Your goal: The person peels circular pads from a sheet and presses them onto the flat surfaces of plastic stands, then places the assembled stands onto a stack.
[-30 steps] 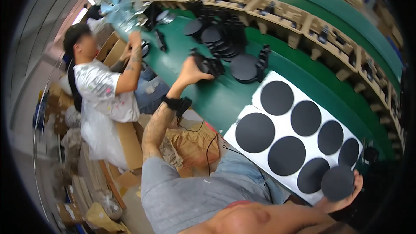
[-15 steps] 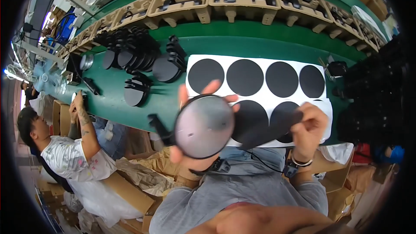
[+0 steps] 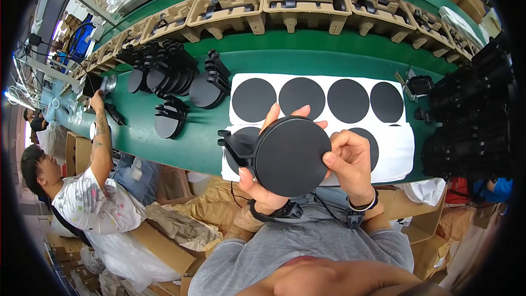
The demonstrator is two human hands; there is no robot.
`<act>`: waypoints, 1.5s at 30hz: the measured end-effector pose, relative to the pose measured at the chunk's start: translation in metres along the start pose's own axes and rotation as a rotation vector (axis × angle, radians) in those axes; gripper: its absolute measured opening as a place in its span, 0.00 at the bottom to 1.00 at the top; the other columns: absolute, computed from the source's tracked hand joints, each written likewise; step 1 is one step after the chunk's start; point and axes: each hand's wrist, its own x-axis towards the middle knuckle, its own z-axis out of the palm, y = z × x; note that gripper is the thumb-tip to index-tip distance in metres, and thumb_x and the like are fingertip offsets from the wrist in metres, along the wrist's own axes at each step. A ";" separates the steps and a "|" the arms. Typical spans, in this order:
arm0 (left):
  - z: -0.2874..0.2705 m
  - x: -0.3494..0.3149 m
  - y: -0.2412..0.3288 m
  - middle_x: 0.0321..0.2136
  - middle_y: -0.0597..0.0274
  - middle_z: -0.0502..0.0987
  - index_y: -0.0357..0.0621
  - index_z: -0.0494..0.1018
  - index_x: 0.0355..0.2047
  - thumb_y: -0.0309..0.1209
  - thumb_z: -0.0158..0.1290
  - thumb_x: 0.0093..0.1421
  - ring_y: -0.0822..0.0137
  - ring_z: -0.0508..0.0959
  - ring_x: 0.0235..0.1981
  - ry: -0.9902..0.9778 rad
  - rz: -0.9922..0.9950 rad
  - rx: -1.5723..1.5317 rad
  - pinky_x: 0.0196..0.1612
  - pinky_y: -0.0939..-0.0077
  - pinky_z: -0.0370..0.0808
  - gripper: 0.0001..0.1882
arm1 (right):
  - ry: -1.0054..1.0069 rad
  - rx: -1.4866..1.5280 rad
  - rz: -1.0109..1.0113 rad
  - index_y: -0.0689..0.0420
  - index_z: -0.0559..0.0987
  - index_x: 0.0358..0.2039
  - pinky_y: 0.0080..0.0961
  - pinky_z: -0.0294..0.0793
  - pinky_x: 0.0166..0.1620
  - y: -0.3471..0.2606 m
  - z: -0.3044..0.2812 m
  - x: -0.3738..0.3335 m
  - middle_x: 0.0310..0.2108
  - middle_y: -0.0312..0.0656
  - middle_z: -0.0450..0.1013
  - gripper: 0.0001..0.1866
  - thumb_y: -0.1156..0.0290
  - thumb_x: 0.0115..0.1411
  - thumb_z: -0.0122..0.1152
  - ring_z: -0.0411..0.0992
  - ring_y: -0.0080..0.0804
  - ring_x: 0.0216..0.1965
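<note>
My left hand (image 3: 264,193) is wrapped from below and behind around a round black base with a clamp-like bracket (image 3: 241,147) sticking out at its left. A thin black disc pad (image 3: 293,156) covers the upward face of that base, so the face itself is hidden. At the pad's right edge my right hand (image 3: 353,161) pinches the rim between thumb and fingers. Under both hands lie white backing sheets (image 3: 395,151) carrying several more black discs (image 3: 348,100); one space at the lower right shows bare white.
Several similar black bases with brackets (image 3: 208,90) stand on the green table (image 3: 137,142) at the left. Tan moulded trays (image 3: 307,13) line the back. Stacked black parts (image 3: 468,126) rise at the right. A co-worker (image 3: 82,197) reaches over the table's left end.
The pad in my right hand has come left and now lies over the base's face, which showed grey before. The base has shifted right with my left hand.
</note>
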 end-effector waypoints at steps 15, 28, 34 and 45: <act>-0.011 -0.001 0.008 0.60 0.38 0.55 0.52 0.43 0.67 0.47 0.52 0.42 0.38 0.64 0.56 -0.004 -0.130 0.040 0.54 0.45 0.68 0.52 | 0.106 -0.254 0.006 0.65 0.73 0.26 0.13 0.73 0.23 -0.001 0.010 0.007 0.20 0.40 0.74 0.05 0.81 0.57 0.61 0.72 0.19 0.20; -0.011 0.005 0.011 0.59 0.34 0.55 0.57 0.46 0.65 0.46 0.51 0.45 0.33 0.65 0.55 0.033 -0.046 -0.141 0.55 0.45 0.66 0.46 | 0.230 -1.430 -0.766 0.59 0.77 0.33 0.25 0.76 0.35 -0.012 0.005 0.017 0.38 0.42 0.75 0.24 0.62 0.37 0.78 0.76 0.39 0.41; -0.006 0.013 -0.007 0.53 0.39 0.61 0.47 0.52 0.57 0.58 0.52 0.47 0.42 0.71 0.49 -0.027 0.119 0.158 0.51 0.50 0.71 0.43 | -0.323 -1.540 -0.979 0.58 0.79 0.42 0.31 0.79 0.40 -0.025 0.012 -0.003 0.44 0.46 0.75 0.21 0.83 0.44 0.62 0.75 0.47 0.45; -0.012 0.019 -0.033 0.60 0.45 0.58 0.30 0.49 0.61 0.27 0.52 0.55 0.48 0.63 0.60 -0.070 -0.101 -0.225 0.64 0.58 0.59 0.36 | -0.014 -0.813 -0.303 0.72 0.76 0.41 0.15 0.75 0.37 -0.103 0.003 0.080 0.32 0.41 0.77 0.15 0.82 0.52 0.63 0.74 0.20 0.33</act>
